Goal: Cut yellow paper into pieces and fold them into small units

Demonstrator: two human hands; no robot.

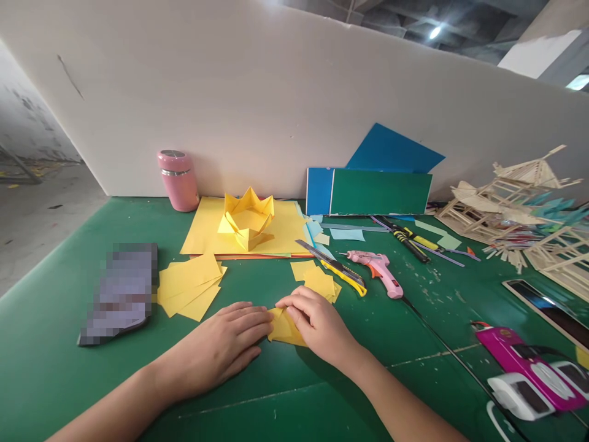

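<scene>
A small piece of yellow paper (286,329), partly folded, lies on the green table in front of me. My left hand (230,344) rests flat with its fingers stretched out, the fingertips touching the paper's left edge. The thumb and fingers of my right hand (317,325) are closed on the paper's upper right part. My fingers hide some of the paper, so its exact folds do not show. Just beyond the right hand are loose yellow paper squares (317,282), and more yellow sheets (196,285) are fanned out beyond my left hand.
A pointed yellow paper ring (247,227) stands on large yellow sheets (202,227). To the right lie a yellow utility knife (343,273), a pink glue gun (380,270) and a magenta power strip (524,362). A pink flask (178,184) and wooden stick models (510,202) stand farther back.
</scene>
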